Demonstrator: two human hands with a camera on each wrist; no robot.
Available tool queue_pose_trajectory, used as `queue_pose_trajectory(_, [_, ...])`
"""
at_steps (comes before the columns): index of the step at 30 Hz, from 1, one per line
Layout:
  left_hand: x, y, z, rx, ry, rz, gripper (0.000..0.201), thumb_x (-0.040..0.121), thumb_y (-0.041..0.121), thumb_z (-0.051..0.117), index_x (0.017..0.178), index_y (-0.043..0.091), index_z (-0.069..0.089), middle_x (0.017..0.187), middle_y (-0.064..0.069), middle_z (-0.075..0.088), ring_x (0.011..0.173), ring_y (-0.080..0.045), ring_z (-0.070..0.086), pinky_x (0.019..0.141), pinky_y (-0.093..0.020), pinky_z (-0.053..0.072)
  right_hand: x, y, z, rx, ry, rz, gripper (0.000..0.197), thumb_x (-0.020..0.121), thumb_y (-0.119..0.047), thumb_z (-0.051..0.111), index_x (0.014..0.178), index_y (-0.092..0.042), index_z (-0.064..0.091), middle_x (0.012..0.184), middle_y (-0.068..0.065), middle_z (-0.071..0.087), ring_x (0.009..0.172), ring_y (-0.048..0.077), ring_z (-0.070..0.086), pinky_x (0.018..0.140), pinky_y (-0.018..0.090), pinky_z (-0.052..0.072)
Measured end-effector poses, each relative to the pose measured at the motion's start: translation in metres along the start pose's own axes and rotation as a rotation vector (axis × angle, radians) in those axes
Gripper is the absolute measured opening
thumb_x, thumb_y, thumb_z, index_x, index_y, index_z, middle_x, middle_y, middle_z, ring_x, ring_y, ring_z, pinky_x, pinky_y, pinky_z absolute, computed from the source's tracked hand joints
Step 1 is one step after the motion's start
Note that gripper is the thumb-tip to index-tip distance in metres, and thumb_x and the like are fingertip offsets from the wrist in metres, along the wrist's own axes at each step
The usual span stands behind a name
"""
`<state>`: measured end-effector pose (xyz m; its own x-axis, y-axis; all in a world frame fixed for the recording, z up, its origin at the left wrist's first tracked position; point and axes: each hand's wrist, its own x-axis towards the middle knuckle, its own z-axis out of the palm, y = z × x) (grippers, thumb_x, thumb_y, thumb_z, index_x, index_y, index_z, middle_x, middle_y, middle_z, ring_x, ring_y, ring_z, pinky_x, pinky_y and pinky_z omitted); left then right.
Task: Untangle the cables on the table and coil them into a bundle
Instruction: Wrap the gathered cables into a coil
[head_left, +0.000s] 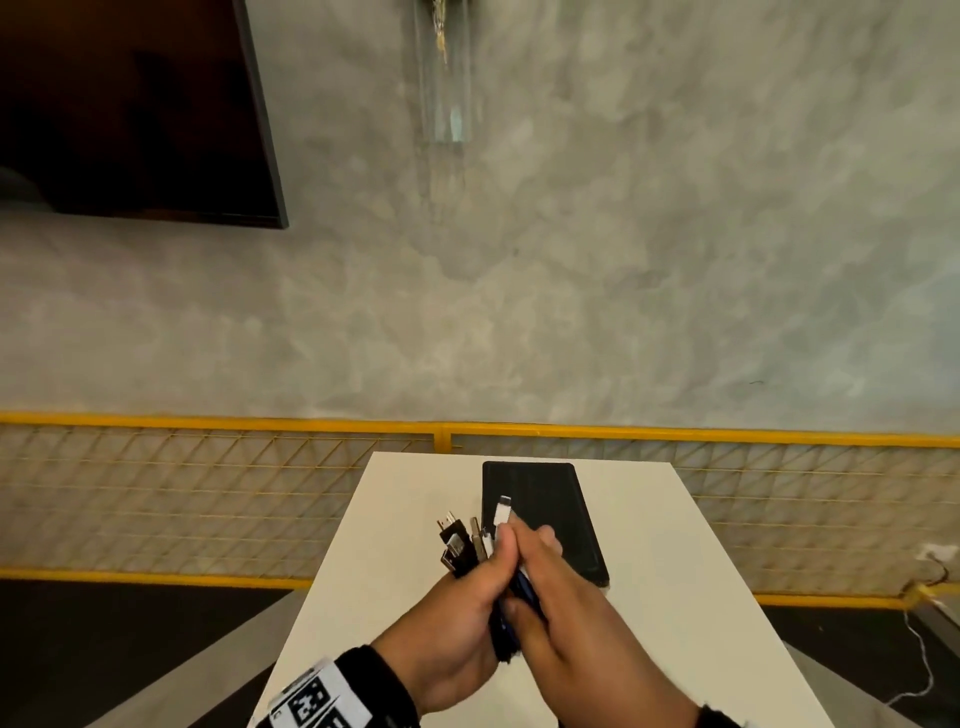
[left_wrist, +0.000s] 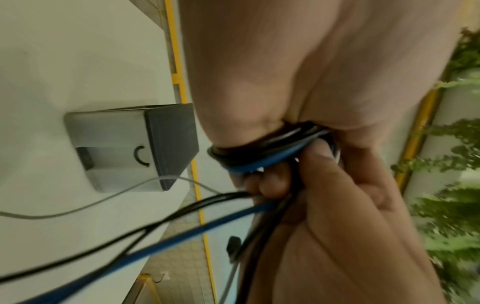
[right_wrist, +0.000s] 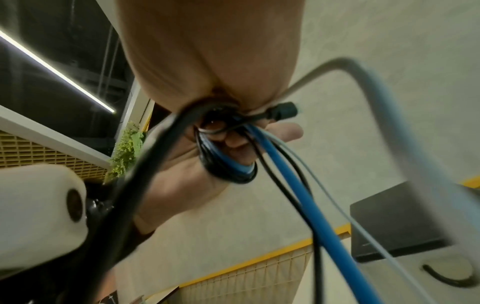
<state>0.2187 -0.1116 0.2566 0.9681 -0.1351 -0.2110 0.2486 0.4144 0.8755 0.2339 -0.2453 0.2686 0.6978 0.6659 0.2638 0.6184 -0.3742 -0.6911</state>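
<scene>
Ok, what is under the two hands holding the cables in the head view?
Under the left hand and right hand, the white rectangular table shows, with a flat black rectangular pad lying just beyond. The tabletop directly beneath the hands is covered by them.

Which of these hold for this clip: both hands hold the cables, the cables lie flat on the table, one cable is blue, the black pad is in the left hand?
1. Both hands hold the cables: true, left hand and right hand.
2. The cables lie flat on the table: false, they are held above it.
3. One is a blue cable: true.
4. The black pad is in the left hand: false, it lies on the table.
</scene>
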Motion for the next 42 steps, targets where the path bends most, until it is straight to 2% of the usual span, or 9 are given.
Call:
queue_pose_trajectory(2, [0.002, 0.004, 0.006, -0.028, 0.018, 0.077, 0.058, 0.075, 0.052, 0.058, 0.123, 0.021, 0.068, 0.128, 0.003, 0.069, 0.118, -0.011, 0.064, 0.088, -0.025, 0.052, 0.002, 0.002, 0.002, 0.020, 0.020, 0.039, 0.078, 0.095, -0.025, 0.049, 0.136, -0.062, -0.006, 0.123, -0.054, 0.018, 0.109, -0.034, 0.031, 0.096, -0.004, 0.026])
queue_pose_trajectory(5, [0.006, 0.008, 0.015, -0.089, 0.046, 0.200, 0.038, 0.083, 0.024, 0.061, 0.117, 0.009, 0.071, 0.117, -0.009, 0.074, 0.100, -0.016, 0.073, 0.071, -0.024, 0.059, 0.003, 0.009, 0.005, 0.086, 0.142, 0.118, 0.090, 0.082, -0.018, 0.061, 0.134, -0.062, 0.003, 0.119, -0.046, 0.042, 0.104, -0.019, 0.054, 0.088, -0.003, 0.037])
queue_pose_trajectory(9, [0.011, 0.021, 0.015, -0.195, 0.135, 0.330, 0.034, 0.088, -0.004, 0.046, 0.116, 0.000, 0.065, 0.120, -0.015, 0.071, 0.117, -0.027, 0.066, 0.099, -0.037, 0.050, -0.002, 0.028, 0.009, 0.134, 0.199, 0.249, 0.057, 0.070, -0.013, 0.058, 0.099, -0.060, 0.042, 0.079, -0.004, 0.067, 0.068, 0.004, 0.066, 0.065, 0.013, 0.050])
queue_pose_trajectory(12, [0.012, 0.033, 0.010, -0.289, 0.121, 0.353, 0.036, 0.092, -0.007, 0.037, 0.115, -0.001, 0.063, 0.119, -0.020, 0.071, 0.113, -0.030, 0.068, 0.099, -0.041, 0.051, -0.012, 0.033, 0.017, 0.204, 0.100, 0.281, 0.035, 0.080, -0.014, 0.051, 0.088, -0.047, 0.053, 0.069, -0.004, 0.067, 0.061, 0.005, 0.061, 0.068, 0.021, 0.051])
queue_pose_trajectory(17, [0.006, 0.038, 0.013, -0.390, 0.061, 0.327, 0.032, 0.095, 0.003, 0.039, 0.102, 0.002, 0.071, 0.089, -0.015, 0.077, 0.078, -0.025, 0.077, 0.062, -0.030, 0.063, -0.015, 0.035, 0.019, 0.724, -0.126, 0.302, 0.016, 0.077, -0.011, 0.057, 0.091, -0.011, 0.063, 0.070, 0.014, 0.070, 0.070, 0.029, 0.067, 0.068, 0.031, 0.049])
queue_pose_trajectory(22, [-0.003, 0.040, 0.010, -0.398, -0.016, 0.259, 0.030, 0.086, 0.017, 0.053, 0.103, -0.002, 0.070, 0.053, 0.001, 0.048, 0.036, -0.007, 0.044, 0.039, -0.021, 0.040, -0.015, 0.042, 0.011, 0.888, -0.342, 0.363, 0.016, 0.080, -0.023, 0.067, 0.090, -0.011, 0.071, 0.053, -0.007, 0.051, 0.047, 0.007, 0.045, 0.053, 0.018, 0.033])
queue_pose_trajectory(30, [-0.012, 0.035, -0.018, -0.170, -0.397, 0.035, 0.039, 0.086, 0.036, 0.071, 0.098, 0.000, 0.070, 0.051, 0.005, 0.051, 0.034, -0.001, 0.044, 0.044, -0.021, 0.044, -0.004, 0.043, -0.018, 0.594, -0.420, 0.394, 0.014, 0.084, -0.028, 0.070, 0.082, -0.015, 0.067, 0.055, 0.002, 0.054, 0.040, 0.012, 0.044, 0.043, 0.022, 0.036])
queue_pose_trajectory(37, [-0.018, 0.025, -0.025, 0.061, -0.439, -0.238, 0.032, 0.086, 0.039, 0.067, 0.086, 0.006, 0.069, 0.050, 0.007, 0.048, 0.034, -0.001, 0.038, 0.044, -0.018, 0.038, 0.009, 0.037, -0.025, 0.377, -0.425, 0.381, 0.022, 0.069, -0.025, 0.079, 0.083, -0.011, 0.071, 0.065, 0.011, 0.057, 0.056, 0.025, 0.045, 0.046, 0.026, 0.032])
queue_pose_trajectory(42, [-0.024, 0.019, -0.015, 0.425, -0.407, -0.339, 0.024, 0.088, 0.029, 0.066, 0.095, 0.006, 0.070, 0.072, -0.008, 0.061, 0.043, -0.004, 0.049, 0.043, -0.017, 0.037, 0.011, 0.033, -0.016, 0.265, -0.398, 0.383, 0.016, 0.072, 0.003, 0.058, 0.074, -0.010, 0.066, 0.067, 0.013, 0.058, 0.052, 0.021, 0.044, 0.045, 0.027, 0.032])
